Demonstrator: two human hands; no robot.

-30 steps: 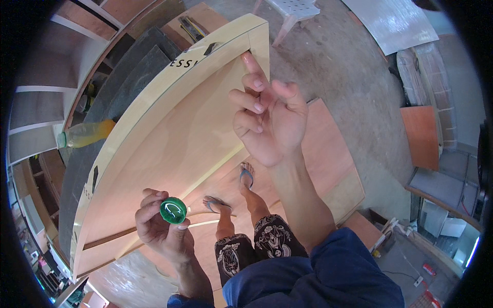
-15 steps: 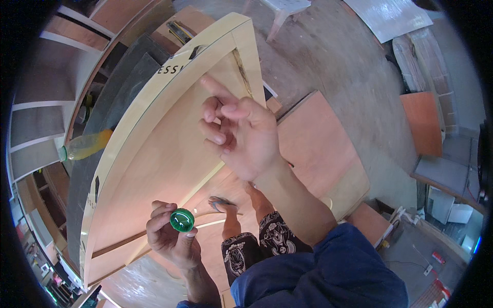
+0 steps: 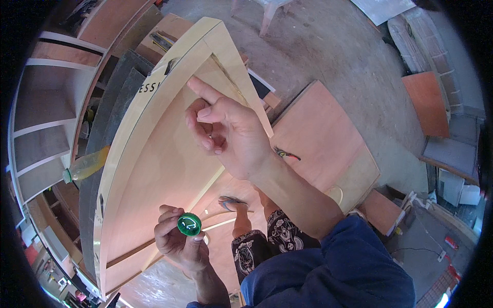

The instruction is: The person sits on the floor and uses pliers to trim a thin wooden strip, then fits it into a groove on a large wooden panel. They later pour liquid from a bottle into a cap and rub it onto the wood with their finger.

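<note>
Above the panel, I observed both hands of one person. The left hand held a green cap between thumb and fingers, glossy face upward, over the lower part of the panel. The right hand was partly spread: index finger extended to the inner edge of the pale rim, remaining fingers curled toward the palm. Contact between fingertip and rim could not be determined. A bottle of yellow liquid was located outside the rim, neck directed left. On the board, right of the panel, lay a small tool with a red end. Shelves stood at far left.
</note>
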